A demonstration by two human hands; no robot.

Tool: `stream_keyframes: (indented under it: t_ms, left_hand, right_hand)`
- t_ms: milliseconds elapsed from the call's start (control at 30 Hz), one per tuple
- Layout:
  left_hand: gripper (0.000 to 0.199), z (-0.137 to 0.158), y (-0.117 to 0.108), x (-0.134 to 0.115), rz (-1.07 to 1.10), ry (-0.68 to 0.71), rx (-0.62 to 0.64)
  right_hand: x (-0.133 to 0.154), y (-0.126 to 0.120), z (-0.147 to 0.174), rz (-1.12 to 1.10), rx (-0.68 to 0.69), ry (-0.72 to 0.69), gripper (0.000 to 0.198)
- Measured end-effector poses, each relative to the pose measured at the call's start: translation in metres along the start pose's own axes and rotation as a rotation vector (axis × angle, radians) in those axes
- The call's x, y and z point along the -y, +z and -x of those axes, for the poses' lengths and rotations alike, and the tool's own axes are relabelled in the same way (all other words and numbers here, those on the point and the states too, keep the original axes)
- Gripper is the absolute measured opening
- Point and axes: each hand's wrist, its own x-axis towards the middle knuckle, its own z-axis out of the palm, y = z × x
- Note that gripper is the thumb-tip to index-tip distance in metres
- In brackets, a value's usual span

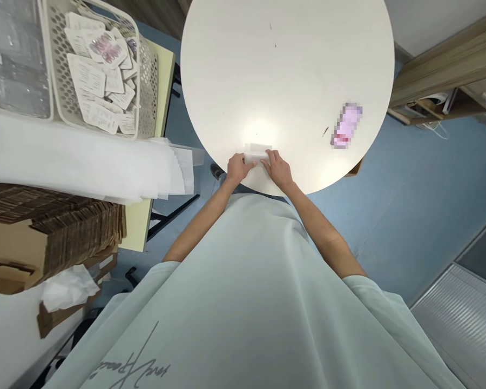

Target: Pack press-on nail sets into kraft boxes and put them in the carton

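A small whitish, partly see-through folded sheet lies at the near edge of the round white table. Whether it is paper, foam or a plastic bag I cannot tell. My left hand pinches its left end, the thumb pointing inward along the near side. At the right end, my right hand grips it between thumb and fingers. Both hands rest close to the tabletop. Anything inside the folds is hidden or too pale to make out.
A blurred pink rectangular item lies right on the table. On a side table at left are a perforated basket of printed cards, a bin of clear plastic pieces, stacked white sheets and flattened cardboard. A wooden cabinet stands right.
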Motion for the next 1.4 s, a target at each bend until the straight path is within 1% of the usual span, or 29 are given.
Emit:
stream_keyframes:
  t_ms: [133, 333, 433, 533, 633, 700, 767, 867, 900, 967, 1067, 1133, 1200, 1267, 1400]
  left_hand:
    - [0.029, 0.000, 0.008, -0.006, 0.022, -0.041, -0.034]
    - [0.026, 0.004, 0.021, -0.011, 0.046, -0.067, -0.111]
    - [0.026, 0.002, 0.026, -0.010, 0.053, -0.056, -0.135]
    - [0.025, -0.001, 0.028, -0.008, 0.091, -0.049, -0.142]
    - [0.024, -0.001, 0.023, -0.006, 0.099, -0.067, -0.122]
    - [0.025, 0.002, 0.017, -0.004, 0.103, -0.104, -0.107]
    - [0.028, 0.009, 0.010, -0.002, 0.126, -0.160, -0.104]
    - [0.034, 0.018, 0.003, 0.000, 0.163, -0.227, -0.076]
    - [0.034, 0.021, 0.002, 0.001, 0.172, -0.222, -0.054]
    - [0.032, 0.024, 0.000, 0.000, 0.179, -0.168, -0.015]
    - [0.030, 0.024, -0.004, 0.001, 0.142, -0.062, -0.002]
    - [0.029, 0.020, -0.011, 0.004, 0.103, -0.016, -0.010]
    - [0.028, 0.013, -0.023, 0.013, 0.077, 0.014, -0.020]
    - [0.027, 0.003, -0.042, 0.025, 0.061, 0.021, -0.038]
    - [0.026, -0.019, -0.089, 0.055, 0.042, -0.002, -0.096]
  right_hand:
    - [-0.002, -0.003, -0.009, -0.003, -0.046, 0.018, 0.076]
    - [-0.002, -0.010, -0.021, 0.023, -0.045, 0.033, 0.062]
    - [0.002, -0.009, -0.027, 0.040, -0.062, -0.019, 0.057]
    - [0.008, -0.007, -0.031, 0.048, -0.034, -0.112, 0.054]
    - [0.014, -0.006, -0.035, 0.052, 0.006, -0.122, 0.054]
    - [0.015, -0.005, -0.036, 0.052, -0.002, -0.085, 0.053]
    - [0.016, -0.002, -0.034, 0.042, -0.022, -0.022, 0.046]
    - [0.018, 0.006, -0.027, -0.017, -0.020, 0.140, 0.031]
    - [0.020, 0.010, -0.023, -0.050, -0.015, 0.196, 0.029]
    - [0.024, 0.017, -0.015, -0.109, -0.010, 0.284, 0.026]
    - [0.032, 0.028, -0.005, -0.174, -0.032, 0.368, 0.023]
    - [0.041, 0.034, -0.004, -0.229, -0.059, 0.398, 0.022]
    - [0.055, 0.040, -0.013, -0.271, -0.082, 0.410, 0.023]
    - [0.074, 0.045, -0.030, -0.270, -0.082, 0.410, 0.025]
    - [0.127, 0.050, -0.075, -0.252, -0.036, 0.391, 0.024]
